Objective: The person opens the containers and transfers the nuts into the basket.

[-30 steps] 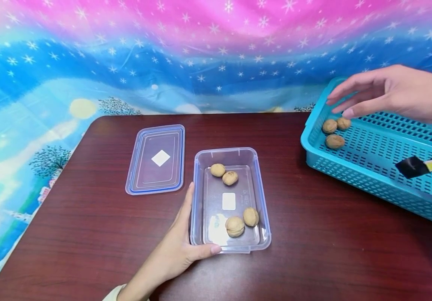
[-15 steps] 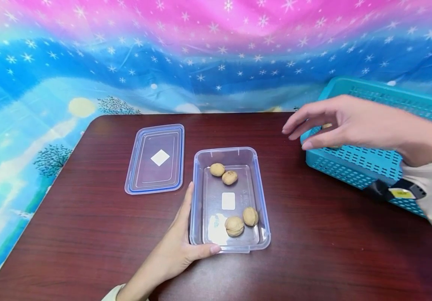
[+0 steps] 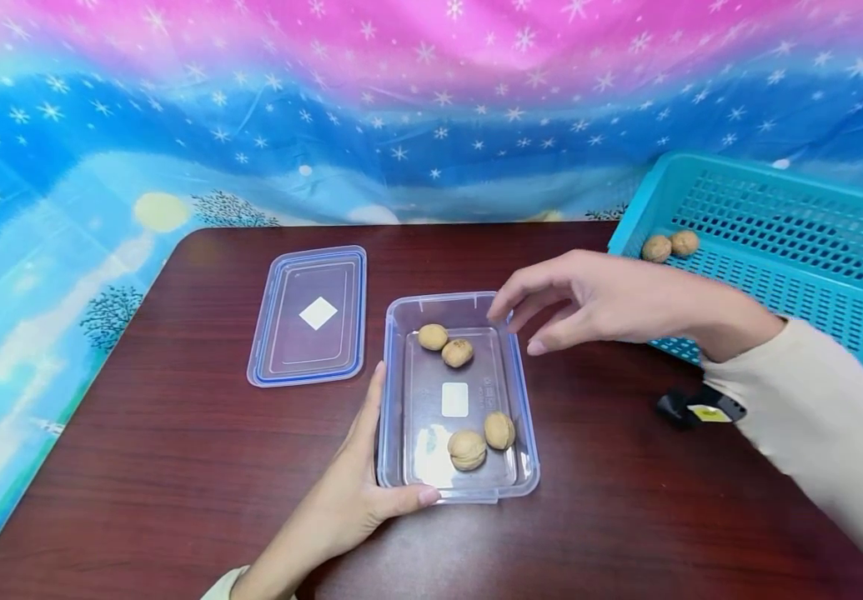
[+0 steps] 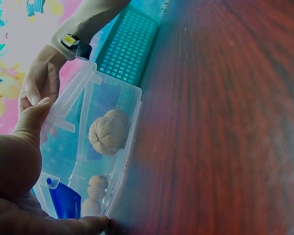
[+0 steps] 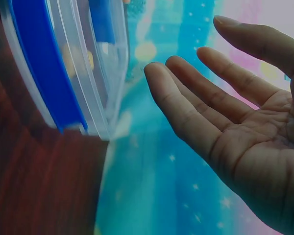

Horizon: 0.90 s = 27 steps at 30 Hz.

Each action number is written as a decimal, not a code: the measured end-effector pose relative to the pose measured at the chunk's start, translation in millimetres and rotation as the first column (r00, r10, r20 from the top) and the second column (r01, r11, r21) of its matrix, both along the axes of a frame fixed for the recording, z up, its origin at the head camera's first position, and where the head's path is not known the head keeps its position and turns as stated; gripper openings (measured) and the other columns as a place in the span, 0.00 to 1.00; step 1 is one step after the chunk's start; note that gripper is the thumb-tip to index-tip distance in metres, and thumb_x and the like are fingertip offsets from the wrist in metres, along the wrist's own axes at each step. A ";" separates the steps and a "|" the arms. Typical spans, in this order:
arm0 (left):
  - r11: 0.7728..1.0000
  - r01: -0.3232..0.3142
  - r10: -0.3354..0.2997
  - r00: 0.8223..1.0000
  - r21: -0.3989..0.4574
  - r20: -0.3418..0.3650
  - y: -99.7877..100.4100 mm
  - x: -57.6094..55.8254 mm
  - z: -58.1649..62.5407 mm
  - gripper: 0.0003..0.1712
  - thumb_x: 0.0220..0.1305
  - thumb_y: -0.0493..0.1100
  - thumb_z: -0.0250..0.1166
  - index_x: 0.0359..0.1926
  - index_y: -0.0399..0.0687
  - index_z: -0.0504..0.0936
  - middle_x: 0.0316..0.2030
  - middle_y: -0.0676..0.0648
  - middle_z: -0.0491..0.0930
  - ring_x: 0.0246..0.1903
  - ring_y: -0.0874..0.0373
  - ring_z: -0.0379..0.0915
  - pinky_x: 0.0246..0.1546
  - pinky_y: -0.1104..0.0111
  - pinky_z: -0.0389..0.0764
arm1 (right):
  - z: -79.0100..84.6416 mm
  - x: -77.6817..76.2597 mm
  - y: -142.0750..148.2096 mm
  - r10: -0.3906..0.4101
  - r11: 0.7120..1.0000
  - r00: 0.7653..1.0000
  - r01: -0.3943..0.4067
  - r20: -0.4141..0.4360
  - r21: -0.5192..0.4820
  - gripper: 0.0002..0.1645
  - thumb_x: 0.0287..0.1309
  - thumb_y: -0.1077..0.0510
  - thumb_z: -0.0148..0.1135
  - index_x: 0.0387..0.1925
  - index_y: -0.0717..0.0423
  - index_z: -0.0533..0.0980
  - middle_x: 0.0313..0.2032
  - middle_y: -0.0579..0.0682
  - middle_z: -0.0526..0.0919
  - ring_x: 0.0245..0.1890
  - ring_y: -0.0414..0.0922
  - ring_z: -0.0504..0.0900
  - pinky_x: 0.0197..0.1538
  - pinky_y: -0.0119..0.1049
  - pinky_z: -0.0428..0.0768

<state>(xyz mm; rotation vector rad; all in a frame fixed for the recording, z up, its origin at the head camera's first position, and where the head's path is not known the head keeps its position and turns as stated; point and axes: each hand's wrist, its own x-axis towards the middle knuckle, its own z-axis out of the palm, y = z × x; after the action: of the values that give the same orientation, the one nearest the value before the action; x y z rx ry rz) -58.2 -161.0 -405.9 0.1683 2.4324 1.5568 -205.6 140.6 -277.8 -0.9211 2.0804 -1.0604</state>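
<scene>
A clear plastic food container (image 3: 455, 492) stands on the table with several walnuts inside. Two walnuts (image 3: 446, 345) lie near its far end and two (image 3: 482, 440) near its front end. My left hand (image 3: 359, 492) grips the container's front left corner, thumb along the front rim and fingers along the left side. My right hand (image 3: 589, 300) hovers at the container's far right rim, fingers loosely bent and spread. In the right wrist view, the right palm (image 5: 255, 142) and fingers hold nothing.
A turquoise perforated basket (image 3: 791, 179) stands at the right, two walnuts (image 3: 669, 245) showing in its left corner; my right forearm covers part of it. The container's lid (image 3: 311, 317) lies left of the container. A patterned cloth (image 3: 401, 108) hangs behind the table (image 3: 138, 467).
My right hand has moved left and toward me, from over the basket to the container's right rim. A third basket walnut is now out of sight behind it. The left hand keeps its grip.
</scene>
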 end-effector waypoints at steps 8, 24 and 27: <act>1.000 0.005 -0.005 1.000 0.020 0.002 0.3 -0.7 -0.3 0.81 0.47 0.51 0.85 0.83 0.78 0.30 0.85 0.50 0.39 0.83 0.50 0.38 0.79 0.40 0.43 | -23.7 1.0 -30.6 0.096 0.995 0.995 -0.096 0.013 -0.009 0.22 0.65 0.65 0.69 0.60 0.57 0.80 0.57 0.54 0.85 0.57 0.49 0.86 0.55 0.39 0.86; 1.000 0.017 -0.017 0.999 0.009 -0.035 -0.3 -0.2 -3.7 0.80 0.49 0.52 0.84 0.84 0.71 0.30 0.85 0.48 0.38 0.83 0.47 0.38 0.77 0.37 0.44 | -54.9 6.7 -74.4 0.181 0.984 0.971 -0.177 0.158 -0.036 0.22 0.62 0.69 0.67 0.58 0.63 0.80 0.54 0.59 0.84 0.52 0.47 0.86 0.54 0.36 0.86; 1.000 0.017 -0.017 0.999 0.008 -0.033 0.1 -0.6 -4.1 0.80 0.49 0.52 0.84 0.84 0.71 0.30 0.85 0.49 0.38 0.82 0.47 0.38 0.77 0.38 0.44 | -59.6 7.0 -78.5 0.191 0.982 0.967 -0.189 0.171 -0.027 0.21 0.62 0.69 0.67 0.57 0.62 0.80 0.52 0.58 0.84 0.50 0.45 0.86 0.54 0.35 0.85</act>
<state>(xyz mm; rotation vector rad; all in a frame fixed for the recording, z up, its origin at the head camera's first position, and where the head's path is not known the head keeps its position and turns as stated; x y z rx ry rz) -58.8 -160.9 -410.0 0.2176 2.4434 1.5686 -198.6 62.1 -337.5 -0.9759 1.8075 -1.0134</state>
